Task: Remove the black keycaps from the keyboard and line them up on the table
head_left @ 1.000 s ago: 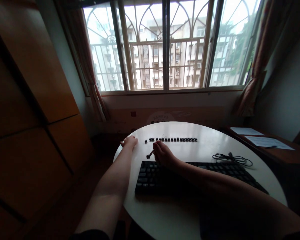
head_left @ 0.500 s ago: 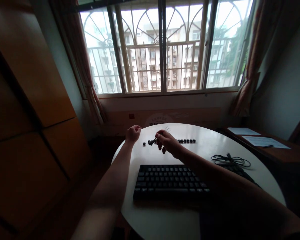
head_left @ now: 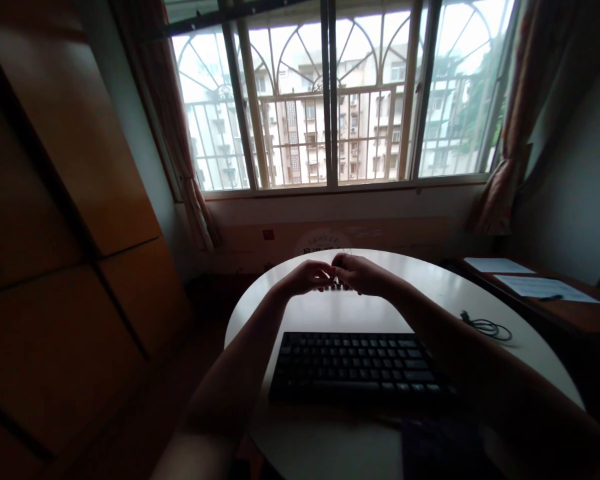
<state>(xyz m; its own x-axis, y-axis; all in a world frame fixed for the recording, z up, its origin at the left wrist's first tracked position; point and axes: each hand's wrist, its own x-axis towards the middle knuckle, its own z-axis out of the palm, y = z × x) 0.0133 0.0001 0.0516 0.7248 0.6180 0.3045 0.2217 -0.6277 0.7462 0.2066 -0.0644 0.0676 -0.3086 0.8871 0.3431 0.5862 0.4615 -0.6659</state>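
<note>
Bare left hand point(head_left: 307, 277) and bare right hand point(head_left: 364, 273).
The left forearm point(head_left: 243, 367) and right forearm point(head_left: 455, 340) are uncovered too, tapering to slim wrists; shadow obscures the right one's lower end, hiding any sleeve edge.

Left hand point(head_left: 307, 277) gone from the table's left edge, now in over the row of small black pieces point(head_left: 337, 287); right hand point(head_left: 357, 272) farther out than a second ago, fingertips of both now together or nearly so. Dark tool, earlier jutting from the right hand, no longer distinct. Row now mostly covered, few pieces showing. Keyboard point(head_left: 355, 363) more exposed toward its right; cable point(head_left: 490, 327) now partly behind right forearm
</note>
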